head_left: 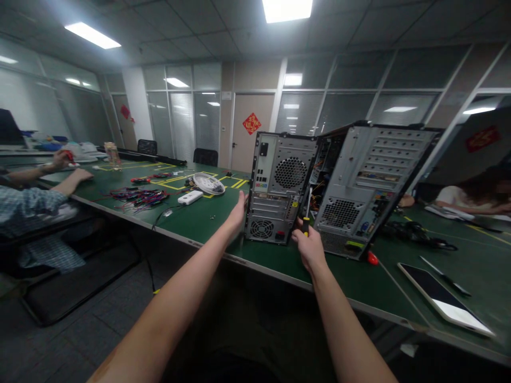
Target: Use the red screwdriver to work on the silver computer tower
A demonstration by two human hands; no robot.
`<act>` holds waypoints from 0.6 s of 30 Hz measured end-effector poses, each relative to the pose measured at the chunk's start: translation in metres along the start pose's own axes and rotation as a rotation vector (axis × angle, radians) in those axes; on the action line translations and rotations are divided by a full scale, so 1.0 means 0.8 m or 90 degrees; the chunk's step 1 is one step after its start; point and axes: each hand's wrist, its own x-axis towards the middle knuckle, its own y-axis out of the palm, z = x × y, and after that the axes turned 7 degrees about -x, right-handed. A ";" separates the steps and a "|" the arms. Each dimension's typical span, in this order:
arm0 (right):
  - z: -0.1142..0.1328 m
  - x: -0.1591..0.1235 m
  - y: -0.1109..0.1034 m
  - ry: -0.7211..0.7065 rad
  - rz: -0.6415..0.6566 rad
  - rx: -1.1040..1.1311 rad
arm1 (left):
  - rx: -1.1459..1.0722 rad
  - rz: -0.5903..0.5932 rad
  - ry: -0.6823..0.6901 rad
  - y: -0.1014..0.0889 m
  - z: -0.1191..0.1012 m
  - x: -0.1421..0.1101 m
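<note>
A small computer tower (272,219) stands upright on the green table with its rear panel toward me. My left hand (237,214) lies along its left side, stretched out rather than curled, its fingers partly hidden by the case. Near the lower right edge of that tower, my right hand (309,246) is closed around a screwdriver (306,226) with a yellow and black handle. Its metal shaft points up in front of the gap between two cases. To the right, touching or very near, is a larger computer tower (341,186), its side open to the inner wiring.
A red-handled item (372,258) pokes out beside the larger tower. Rightward are a tablet (443,298), a pen-like tool (445,275) and black cables (417,234). Leftward lie bundled wires (139,197), a white power strip (190,197) and a white basket (208,183). People sit at both sides.
</note>
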 end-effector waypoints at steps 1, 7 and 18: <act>0.000 -0.009 -0.006 -0.004 -0.014 -0.023 | 0.050 -0.062 0.044 -0.013 -0.007 0.002; -0.003 -0.073 -0.042 -0.026 -0.121 -0.194 | 0.491 -0.266 0.101 -0.125 -0.041 0.015; -0.003 -0.089 -0.051 -0.054 -0.036 -0.282 | 0.507 -0.285 -0.009 -0.180 -0.004 0.024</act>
